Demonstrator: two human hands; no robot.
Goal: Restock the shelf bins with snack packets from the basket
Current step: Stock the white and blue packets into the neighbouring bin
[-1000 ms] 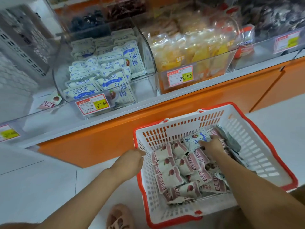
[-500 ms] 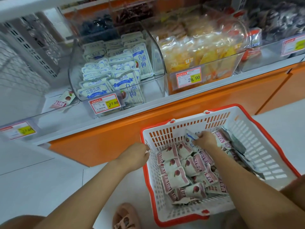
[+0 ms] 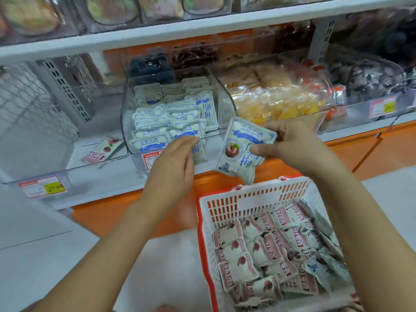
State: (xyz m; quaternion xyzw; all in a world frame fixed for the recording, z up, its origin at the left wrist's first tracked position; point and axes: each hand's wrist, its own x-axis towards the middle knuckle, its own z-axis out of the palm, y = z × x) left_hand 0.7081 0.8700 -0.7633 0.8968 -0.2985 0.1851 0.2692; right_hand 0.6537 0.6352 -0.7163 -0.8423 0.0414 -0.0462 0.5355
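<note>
Shop shelving with clear bins runs along the back. In front of it the right hand (image 3: 290, 145) pinches a blue-printed snack packet (image 3: 243, 149) by its edge, thumb on its face, up above the basket (image 3: 202, 221). Left of it, the left hand (image 3: 173, 158) hangs loose and empty before the clear bin (image 3: 126, 122) of matching packets. Looks mid-carry: next the packet must clear the bin's front wall. Pink packets (image 3: 258, 251) wait below.

I see one blue-white packet (image 3: 242, 149) tilted in mid-air between clear bin (image 3: 222, 102) and basket (image 3: 254, 199), pinched by right hand (image 3: 292, 145). Bin holds matching packets (image 3: 157, 122) in stacked rows. Basket: white, red rim, piled with pink-white packets (image 3: 238, 266).
</note>
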